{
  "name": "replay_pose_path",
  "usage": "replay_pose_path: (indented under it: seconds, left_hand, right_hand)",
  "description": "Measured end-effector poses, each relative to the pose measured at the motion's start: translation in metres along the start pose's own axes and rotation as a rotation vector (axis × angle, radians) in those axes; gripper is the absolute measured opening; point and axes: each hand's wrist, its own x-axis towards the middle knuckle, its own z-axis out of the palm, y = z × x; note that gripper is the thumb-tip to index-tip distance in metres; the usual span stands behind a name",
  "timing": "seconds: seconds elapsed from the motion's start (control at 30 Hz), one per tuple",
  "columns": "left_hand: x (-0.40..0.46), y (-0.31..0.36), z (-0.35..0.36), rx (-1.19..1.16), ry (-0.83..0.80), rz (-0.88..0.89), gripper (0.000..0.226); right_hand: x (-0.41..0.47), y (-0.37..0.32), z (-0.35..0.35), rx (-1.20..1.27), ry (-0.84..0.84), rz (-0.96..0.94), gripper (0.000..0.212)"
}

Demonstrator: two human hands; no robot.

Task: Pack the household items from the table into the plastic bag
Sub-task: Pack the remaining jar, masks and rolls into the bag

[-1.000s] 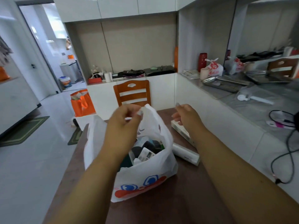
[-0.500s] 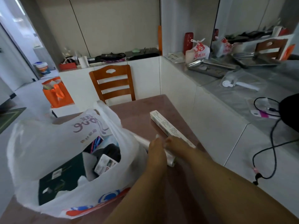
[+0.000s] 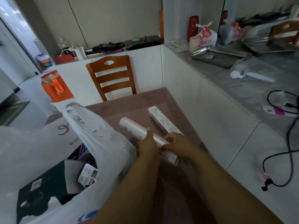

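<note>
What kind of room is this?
Most likely a home kitchen and dining corner: a wooden chair at a dining table, with metal trays on a grey counter.

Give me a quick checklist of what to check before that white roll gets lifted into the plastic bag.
1. Both hands on the roll: ok. The left hand and right hand both rest on the white roll at its near half.
2. Firm grip: cannot tell; the fingers hide the contact.
3. Bag open: ok. The plastic bag gapes just left of the roll.
4. Room inside: cannot tell. A dark box and a small packet already lie in it.
5. Path clear: ok. Nothing stands between roll and bag.
6. Things left: not ok. The long white box is on the table too.
</note>
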Motion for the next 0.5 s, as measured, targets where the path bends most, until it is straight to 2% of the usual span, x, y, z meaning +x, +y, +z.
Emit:
replay_pose_path:
  seconds: [0.1, 0.17, 0.2, 0.27, 0.3, 0.37, 0.5]
  left_hand:
    - [0.008, -0.003, 0.004, -0.077, -0.055, -0.04, 0.061]
    - [0.01, -0.007, 0.003, -0.095, -0.124, -0.066, 0.053]
    - [0.011, -0.009, 0.003, -0.078, -0.151, -0.066, 0.052]
    - [0.012, -0.013, 0.0, -0.05, -0.173, -0.022, 0.051]
    - [0.013, -0.014, -0.002, -0.04, -0.177, 0.009, 0.047]
    - [0.011, -0.014, -0.005, -0.025, -0.188, 0.051, 0.04]
    - [0.005, -0.012, -0.009, -0.059, -0.252, 0.064, 0.044]
  right_hand:
    - [0.006, -0.002, -0.022, 0.005, 0.005, 0.008, 0.006]
    - [0.019, -0.001, -0.034, -0.083, 0.17, 0.021, 0.017]
    - [0.027, 0.002, -0.035, -0.164, 0.245, 0.024, 0.032]
    - [0.035, 0.012, -0.028, -0.295, 0.228, 0.065, 0.066]
    - [0.037, 0.017, -0.023, -0.311, 0.168, 0.094, 0.072]
    - [0.035, 0.025, -0.017, -0.277, 0.129, 0.125, 0.066]
    - [0.018, 0.016, -0.033, -0.111, 0.212, 0.159, 0.053]
